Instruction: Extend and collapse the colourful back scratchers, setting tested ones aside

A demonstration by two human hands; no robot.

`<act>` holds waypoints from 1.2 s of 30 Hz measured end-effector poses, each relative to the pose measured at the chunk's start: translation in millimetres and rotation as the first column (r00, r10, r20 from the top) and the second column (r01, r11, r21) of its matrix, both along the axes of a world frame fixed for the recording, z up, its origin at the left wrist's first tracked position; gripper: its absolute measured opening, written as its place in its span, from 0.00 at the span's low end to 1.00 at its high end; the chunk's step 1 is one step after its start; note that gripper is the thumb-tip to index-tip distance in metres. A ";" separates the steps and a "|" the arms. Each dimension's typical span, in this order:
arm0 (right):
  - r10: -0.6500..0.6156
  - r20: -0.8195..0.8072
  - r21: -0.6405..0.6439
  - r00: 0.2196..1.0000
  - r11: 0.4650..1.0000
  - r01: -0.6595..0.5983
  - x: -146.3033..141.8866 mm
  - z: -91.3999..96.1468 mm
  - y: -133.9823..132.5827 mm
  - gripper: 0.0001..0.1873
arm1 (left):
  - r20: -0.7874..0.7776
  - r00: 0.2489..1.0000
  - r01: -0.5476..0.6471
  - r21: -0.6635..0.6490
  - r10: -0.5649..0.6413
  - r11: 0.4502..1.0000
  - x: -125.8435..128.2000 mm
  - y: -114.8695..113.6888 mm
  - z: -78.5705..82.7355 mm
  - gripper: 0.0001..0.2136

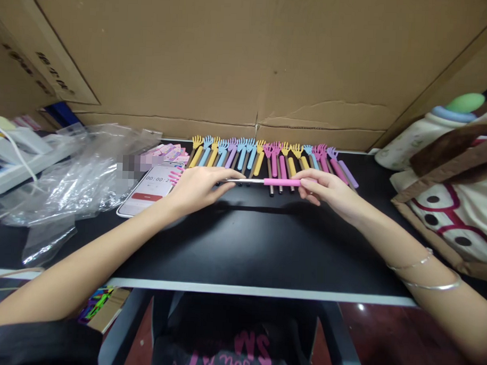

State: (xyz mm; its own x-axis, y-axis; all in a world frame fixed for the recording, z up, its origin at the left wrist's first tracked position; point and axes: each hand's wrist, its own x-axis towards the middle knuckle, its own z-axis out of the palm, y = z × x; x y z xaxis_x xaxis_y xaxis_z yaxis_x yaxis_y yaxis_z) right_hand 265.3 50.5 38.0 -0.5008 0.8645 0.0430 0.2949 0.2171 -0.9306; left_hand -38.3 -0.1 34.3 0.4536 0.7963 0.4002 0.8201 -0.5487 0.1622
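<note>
A pink telescopic back scratcher (281,182) is held level above the black table, spanning both hands. My left hand (197,189) is closed round its metal rod near the claw end, and the pink claw tips stick out past the left side of that hand. At the other end, my right hand (323,186) pinches the pink handle between thumb and fingers. Behind it lies a row of back scratchers (241,153) in yellow, blue, purple and pink, claws toward the cardboard. Part of that row is hidden by my hands and the held one.
A phone with a running timer (147,192) lies left of my left hand, beside clear plastic bags (80,171). Cardboard (248,60) walls off the back. On the right stand a white bottle (413,138) and a fabric bag (458,206). The table's pale front edge (259,290) runs below.
</note>
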 end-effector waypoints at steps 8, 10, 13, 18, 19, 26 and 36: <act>0.066 -0.003 -0.057 0.998 0.996 -0.066 1.0 -5.6 -1.2 0.17 | -0.039 0.999 -0.013 0.131 0.018 0.991 -0.6 1.7 -5.9 0.14; 0.075 -0.008 -0.084 0.997 0.994 -0.075 -0.4 -5.3 -3.7 0.16 | -0.065 0.998 -0.006 0.186 0.019 0.983 -1.7 1.8 -7.3 0.14; 0.072 -0.007 -0.115 0.997 0.991 -0.072 -2.2 -4.5 -7.1 0.16 | -0.090 0.996 0.008 0.252 0.015 0.968 -2.5 1.5 -8.6 0.14; 0.074 0.029 -0.126 0.997 0.990 -0.070 -1.1 -5.5 -6.5 0.17 | -0.090 0.996 0.015 0.305 0.014 0.952 -0.4 -0.3 -8.8 0.14; 0.080 0.032 -0.114 0.996 0.991 -0.076 -0.6 -5.7 -6.0 0.17 | -0.090 0.996 0.013 0.296 0.015 0.955 0.1 -0.8 -8.5 0.14; 0.105 0.159 0.110 0.982 0.986 -0.124 0.3 0.2 -8.3 0.17 | -0.077 0.997 0.033 0.136 -0.022 0.990 1.5 -2.2 -6.8 0.14; -0.159 0.497 0.606 0.853 0.767 -0.210 5.8 -7.3 -8.6 0.15 | -0.109 0.994 0.030 0.102 -0.019 0.994 1.7 0.2 -10.9 0.15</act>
State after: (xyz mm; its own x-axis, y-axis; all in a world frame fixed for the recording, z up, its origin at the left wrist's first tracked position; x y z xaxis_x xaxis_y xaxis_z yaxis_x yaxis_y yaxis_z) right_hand 271.1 41.9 30.7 -0.6292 0.7162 0.3019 0.6502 0.6979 -0.3003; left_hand -36.6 0.0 23.4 0.5172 0.7412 0.4278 0.8158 -0.5781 0.0153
